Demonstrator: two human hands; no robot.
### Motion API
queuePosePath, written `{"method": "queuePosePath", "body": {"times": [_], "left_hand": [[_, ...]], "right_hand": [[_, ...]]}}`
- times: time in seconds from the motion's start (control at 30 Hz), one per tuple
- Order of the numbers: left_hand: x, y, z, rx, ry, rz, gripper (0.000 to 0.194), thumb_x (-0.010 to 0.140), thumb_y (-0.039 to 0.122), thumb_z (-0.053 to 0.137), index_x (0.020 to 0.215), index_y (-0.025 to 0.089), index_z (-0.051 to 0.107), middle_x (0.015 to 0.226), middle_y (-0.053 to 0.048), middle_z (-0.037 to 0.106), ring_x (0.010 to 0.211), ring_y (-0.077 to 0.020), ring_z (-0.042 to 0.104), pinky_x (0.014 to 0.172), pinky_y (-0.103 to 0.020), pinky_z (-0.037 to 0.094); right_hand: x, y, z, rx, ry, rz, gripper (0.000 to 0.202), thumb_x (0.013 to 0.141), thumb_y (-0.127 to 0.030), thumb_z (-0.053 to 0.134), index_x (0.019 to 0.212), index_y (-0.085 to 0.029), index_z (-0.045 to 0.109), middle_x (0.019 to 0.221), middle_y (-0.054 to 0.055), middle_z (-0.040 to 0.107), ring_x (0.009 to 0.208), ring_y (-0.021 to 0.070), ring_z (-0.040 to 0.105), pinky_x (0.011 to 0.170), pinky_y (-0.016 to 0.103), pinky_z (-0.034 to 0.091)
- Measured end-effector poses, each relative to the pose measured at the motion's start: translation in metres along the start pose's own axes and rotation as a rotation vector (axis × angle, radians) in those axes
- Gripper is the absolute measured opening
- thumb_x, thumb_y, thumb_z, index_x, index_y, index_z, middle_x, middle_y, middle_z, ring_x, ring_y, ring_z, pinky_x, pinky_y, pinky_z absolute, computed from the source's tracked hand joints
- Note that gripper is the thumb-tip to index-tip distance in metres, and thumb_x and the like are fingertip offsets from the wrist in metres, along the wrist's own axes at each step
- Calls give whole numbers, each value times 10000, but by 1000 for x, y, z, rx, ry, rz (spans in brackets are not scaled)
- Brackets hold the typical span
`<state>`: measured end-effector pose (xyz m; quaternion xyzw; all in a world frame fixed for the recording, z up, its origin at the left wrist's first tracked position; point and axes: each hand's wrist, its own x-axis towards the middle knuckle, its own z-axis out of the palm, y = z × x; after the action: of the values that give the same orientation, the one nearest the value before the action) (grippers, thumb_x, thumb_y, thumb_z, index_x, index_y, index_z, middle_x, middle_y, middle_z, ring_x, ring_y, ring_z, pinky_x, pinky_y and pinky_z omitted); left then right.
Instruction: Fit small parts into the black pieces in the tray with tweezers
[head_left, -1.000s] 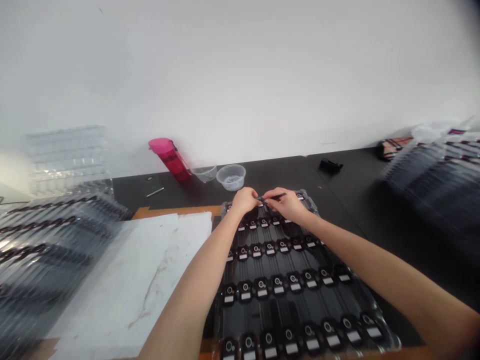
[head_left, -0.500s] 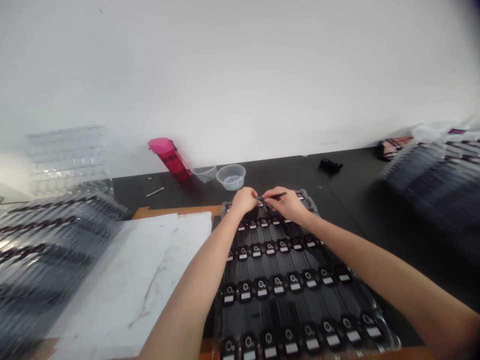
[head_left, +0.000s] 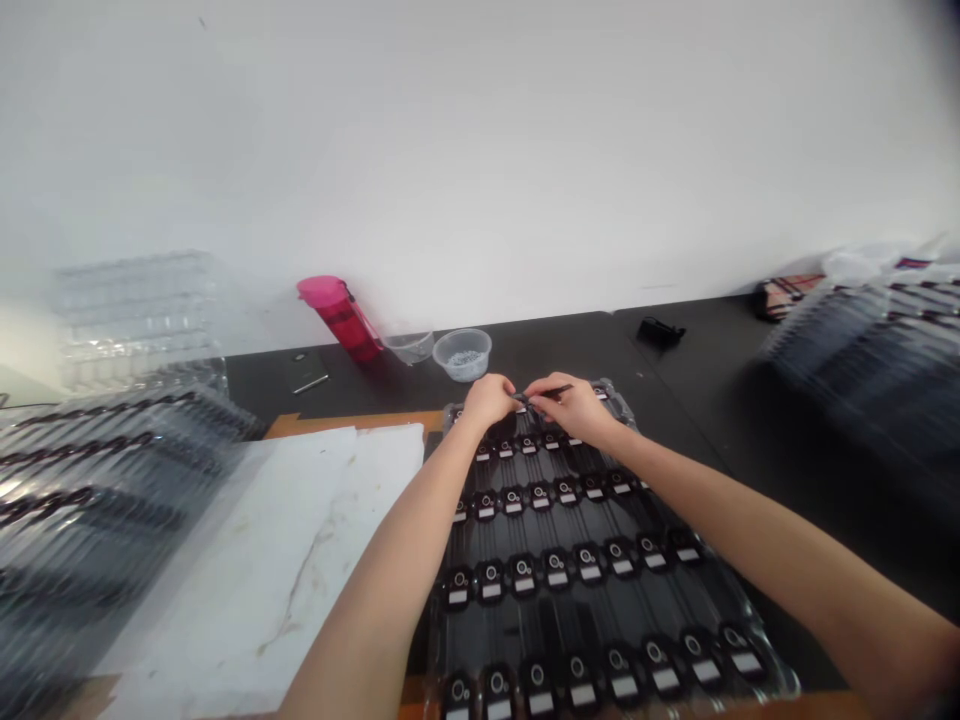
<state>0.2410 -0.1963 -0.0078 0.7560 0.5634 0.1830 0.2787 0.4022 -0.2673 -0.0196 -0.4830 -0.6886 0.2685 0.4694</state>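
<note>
Over the far end of a clear plastic tray (head_left: 501,535), my two hands almost meet. My left hand (head_left: 489,400) is closed, its fingertips pinching a small dark piece (head_left: 519,398) too small to make out fully. A thin dark pen-like tool (head_left: 559,391) lies in the pinch of my right hand (head_left: 574,408), its tip pointing at that piece. Rows of small black parts (head_left: 555,570), each with a pale ring and a white rectangle, fill the tray beneath my forearms. My hands hide some of the far row.
Behind the tray stands a clear tub (head_left: 463,355) of small silvery bits, beside another clear container (head_left: 411,346) and a pink bottle (head_left: 341,315). Stacked plastic trays (head_left: 97,500) flank both sides. White sheets (head_left: 262,560) lie at left, a black object (head_left: 660,330) at back right.
</note>
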Motion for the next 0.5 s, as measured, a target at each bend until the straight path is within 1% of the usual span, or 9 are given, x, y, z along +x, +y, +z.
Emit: {"method": "queuePosePath", "body": {"times": [0.07, 0.13, 0.2, 0.3, 0.37, 0.4, 0.5], "left_hand": [[0, -2, 1, -81, 5, -19, 254, 502, 205, 766, 731, 179, 660, 658, -3, 609, 629, -155, 538, 628, -277, 396], [0, -2, 0, -192, 7, -46, 232, 509, 206, 771, 703, 170, 648, 624, 5, 584, 605, -138, 515, 602, -262, 385], [-2, -1, -2, -334, 6, -83, 180, 582, 254, 743, 687, 159, 633, 591, 10, 551, 551, -109, 474, 544, -240, 362], [-8, 4, -12, -603, -13, -161, 173, 759, 313, 598, 723, 145, 599, 522, 33, 449, 434, -61, 352, 432, -209, 280], [-16, 6, -22, -802, -52, -213, 174, 830, 276, 495, 760, 136, 572, 510, 49, 384, 391, -42, 281, 385, -191, 217], [-22, 7, -27, -901, -78, -234, 162, 842, 239, 465, 774, 129, 562, 519, 52, 372, 384, -35, 269, 373, -181, 200], [-43, 6, -37, -1167, -139, -282, 126, 839, 126, 433, 820, 101, 556, 562, 40, 395, 399, -20, 308, 369, -150, 219]], "right_hand": [[0, -2, -2, 35, 20, 6, 174, 816, -311, 579, 897, -192, 677, 902, 60, 604, 671, 152, 604, 509, 235, 538], [0, -5, -5, 60, 53, 10, 186, 809, -323, 587, 890, -180, 674, 901, 65, 607, 636, 145, 602, 499, 239, 540], [0, -9, -10, 76, 98, 15, 188, 800, -322, 602, 885, -171, 674, 900, 66, 616, 624, 140, 605, 516, 244, 547], [0, -18, -17, 175, 161, 65, 208, 768, -327, 643, 885, -158, 667, 884, 68, 636, 669, 163, 634, 516, 240, 554], [0, -26, -22, 266, 168, 112, 241, 750, -339, 666, 900, -150, 653, 857, 62, 642, 707, 177, 652, 519, 230, 561], [0, -30, -24, 306, 166, 132, 259, 744, -344, 675, 910, -147, 645, 849, 59, 642, 725, 182, 659, 527, 225, 564], [-1, -43, -29, 387, 152, 179, 297, 733, -363, 695, 909, -134, 628, 832, 56, 637, 745, 186, 669, 559, 225, 572]]}}
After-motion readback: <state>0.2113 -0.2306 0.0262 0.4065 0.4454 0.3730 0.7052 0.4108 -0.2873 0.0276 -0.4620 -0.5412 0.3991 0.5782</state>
